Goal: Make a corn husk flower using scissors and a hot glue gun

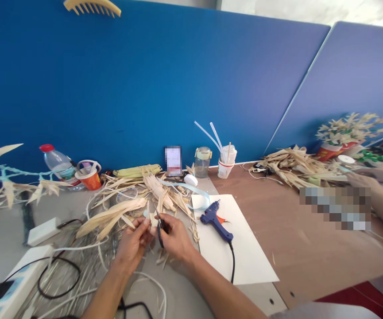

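In the head view my left hand [135,241] pinches a small pale piece of corn husk [153,220] between thumb and fingers. My right hand [177,238] is closed around black-handled scissors [160,235], whose blades point up and away beside that piece. Just beyond both hands lies a loose heap of dried corn husks [116,215]. To the right, a blue glue gun [218,223] rests on a white sheet [244,257], apart from my right hand. Whether the blades touch the husk, I cannot tell.
A power strip [23,277] and tangled cables lie at left. Along the blue partition [164,79] stand a bottle [60,164], a red cup [90,179], a phone [173,161], a jar [203,164] and white cups [226,169]. A co-worker's arm [382,199] reaches in at right.
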`<state>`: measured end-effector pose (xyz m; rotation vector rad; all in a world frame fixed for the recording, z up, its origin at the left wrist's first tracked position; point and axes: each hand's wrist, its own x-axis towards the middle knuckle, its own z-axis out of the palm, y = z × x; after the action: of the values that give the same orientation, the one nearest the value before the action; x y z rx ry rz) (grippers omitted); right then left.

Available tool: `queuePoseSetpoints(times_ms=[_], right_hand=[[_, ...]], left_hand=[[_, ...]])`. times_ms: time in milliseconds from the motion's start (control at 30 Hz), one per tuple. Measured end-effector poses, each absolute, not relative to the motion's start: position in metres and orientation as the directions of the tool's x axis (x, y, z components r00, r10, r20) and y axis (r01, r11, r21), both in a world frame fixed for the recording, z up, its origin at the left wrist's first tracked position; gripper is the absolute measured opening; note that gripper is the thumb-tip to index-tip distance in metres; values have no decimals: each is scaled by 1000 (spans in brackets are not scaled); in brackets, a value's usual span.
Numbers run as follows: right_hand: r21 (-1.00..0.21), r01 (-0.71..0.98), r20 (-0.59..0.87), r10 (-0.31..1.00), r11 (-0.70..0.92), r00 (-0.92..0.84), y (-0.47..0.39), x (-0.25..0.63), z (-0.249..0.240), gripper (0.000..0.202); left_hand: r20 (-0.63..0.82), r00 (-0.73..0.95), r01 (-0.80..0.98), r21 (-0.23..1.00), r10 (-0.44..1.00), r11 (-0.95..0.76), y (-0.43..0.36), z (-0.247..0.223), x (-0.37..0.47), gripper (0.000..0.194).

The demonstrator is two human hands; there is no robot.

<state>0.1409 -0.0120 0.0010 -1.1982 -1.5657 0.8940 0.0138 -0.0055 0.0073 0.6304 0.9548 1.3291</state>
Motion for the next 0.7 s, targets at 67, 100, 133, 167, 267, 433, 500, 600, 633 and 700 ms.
queuePoseSetpoints(times_ms=[67,100,133,167,267,433,500,600,633,700], right_hand=[[-916,289,258,960,280,-112,-13,142,4,10],[-909,293,270,954,298,-134,-14,143,7,9],[-900,300,282,947,316,-153,-15,143,9,8],[-890,313,292,942,331,-166,-16,143,11,7],[-867,356,305,936,349,-176,-19,143,15,6],[-865,364,298,937,346,-182,-17,143,12,7],[-867,366,292,940,338,-179,-17,143,11,7],[-868,371,283,943,329,-174,-17,142,12,8],[-871,368,280,944,326,-174,-17,142,12,8],[-880,350,277,945,322,-172,-17,142,11,8]], left_hand=[[-220,-30,-514,840,975,174,-5,8,14,32],[-227,-28,-517,837,973,180,-5,8,14,33],[-237,-28,-522,832,971,189,-5,8,14,34],[-250,-27,-528,825,968,199,-5,9,14,35],[-271,-9,-544,809,963,222,-6,9,14,36],[-269,-4,-540,811,963,225,-6,10,15,35],[-270,-9,-544,809,963,222,-6,11,16,35],[-279,-16,-549,805,960,225,-6,13,17,36],[-278,-13,-548,806,961,226,-6,13,17,36],[-268,-7,-545,809,963,221,-6,13,17,35]])
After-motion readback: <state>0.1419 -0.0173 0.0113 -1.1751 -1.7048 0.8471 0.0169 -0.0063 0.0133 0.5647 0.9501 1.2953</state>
